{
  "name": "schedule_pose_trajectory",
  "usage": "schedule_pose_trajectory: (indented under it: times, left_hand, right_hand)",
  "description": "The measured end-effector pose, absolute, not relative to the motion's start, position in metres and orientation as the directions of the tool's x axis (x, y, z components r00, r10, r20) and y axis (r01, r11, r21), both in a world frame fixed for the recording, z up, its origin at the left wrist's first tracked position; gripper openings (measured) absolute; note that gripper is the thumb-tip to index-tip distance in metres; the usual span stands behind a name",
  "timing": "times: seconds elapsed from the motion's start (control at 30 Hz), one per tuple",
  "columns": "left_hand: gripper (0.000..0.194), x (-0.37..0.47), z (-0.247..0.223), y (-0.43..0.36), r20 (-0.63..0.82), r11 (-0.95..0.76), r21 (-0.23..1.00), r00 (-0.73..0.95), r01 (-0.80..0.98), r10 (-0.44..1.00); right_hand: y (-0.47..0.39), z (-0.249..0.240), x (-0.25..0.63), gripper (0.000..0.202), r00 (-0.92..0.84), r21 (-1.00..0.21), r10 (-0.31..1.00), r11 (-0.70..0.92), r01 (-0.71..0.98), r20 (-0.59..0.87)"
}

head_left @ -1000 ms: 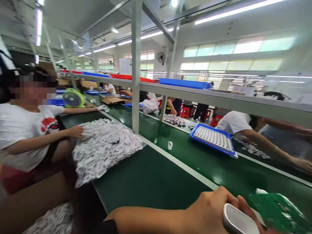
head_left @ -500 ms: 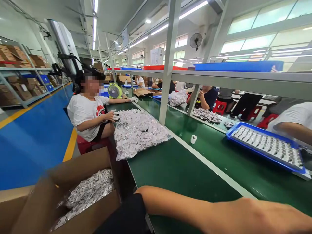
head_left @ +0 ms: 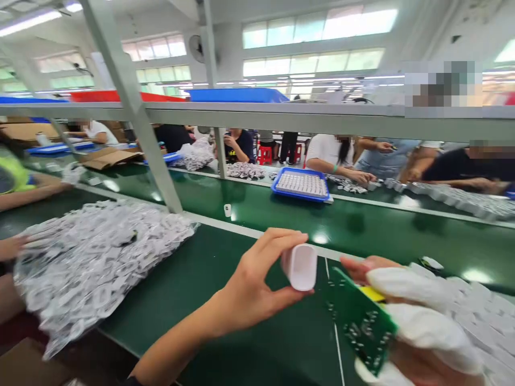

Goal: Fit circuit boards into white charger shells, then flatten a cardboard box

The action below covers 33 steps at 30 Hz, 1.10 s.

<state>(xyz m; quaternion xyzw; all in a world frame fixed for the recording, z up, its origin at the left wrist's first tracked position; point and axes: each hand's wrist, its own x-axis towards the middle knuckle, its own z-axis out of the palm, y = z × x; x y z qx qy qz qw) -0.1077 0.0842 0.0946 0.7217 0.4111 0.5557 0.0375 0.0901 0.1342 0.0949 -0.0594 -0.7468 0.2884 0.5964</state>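
Note:
My left hand (head_left: 251,284) grips a white hollow plastic casing (head_left: 303,267) between thumb and fingers, its open end facing me. To the right, my right hand (head_left: 426,321), with white coverings on some fingers, holds a green circuit board (head_left: 364,321) with a yellow part behind it. The board is upright and tilted, apart from the casing. Many white casings (head_left: 478,311) lie beside and behind my right hand. A small white piece (head_left: 227,210) stands on the green surface beyond my left hand.
At the left, a clear bag of white parts (head_left: 100,262) lies on the green bench (head_left: 169,300), near a co-worker's hands. A metal post (head_left: 148,145) supports a shelf overhead. Across stands a blue tray (head_left: 300,198), with people working behind.
The view has swung right. My left hand, earlier stretched across the lower right, now shows with a white casing. My right hand and the green board have come into view.

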Motion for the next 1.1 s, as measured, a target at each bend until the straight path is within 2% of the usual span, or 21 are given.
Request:
schedule_pose_trajectory:
  times: [0.07,0.2,0.43,0.7,1.1]
  left_hand:
    - [0.055,-0.109,0.092,0.082,0.766,-0.658,0.506,0.059,0.558,0.64]
    - [0.057,-0.111,0.088,0.078,0.782,-0.698,0.487,0.094,0.526,0.616]
    - [0.058,-0.104,0.09,0.07,0.852,-0.731,0.377,0.097,0.57,0.515]
    - [0.064,-0.103,0.092,0.067,0.855,-0.718,0.362,0.096,0.594,0.51]
    - [0.059,-0.104,0.094,0.069,0.842,-0.689,0.388,0.07,0.612,0.536]
  right_hand:
    - [0.128,0.102,0.081,0.018,-0.247,-0.454,0.391,0.84,-0.299,0.887]
    - [0.125,0.103,0.07,0.018,-0.262,-0.433,0.356,0.83,-0.352,0.897]
    - [0.118,0.102,0.063,0.032,-0.292,-0.44,0.349,0.825,-0.356,0.89]
    - [0.118,0.1,0.059,0.038,-0.304,-0.448,0.353,0.825,-0.345,0.885]
    - [0.116,0.106,0.057,0.03,-0.324,-0.463,0.362,0.82,-0.335,0.874]
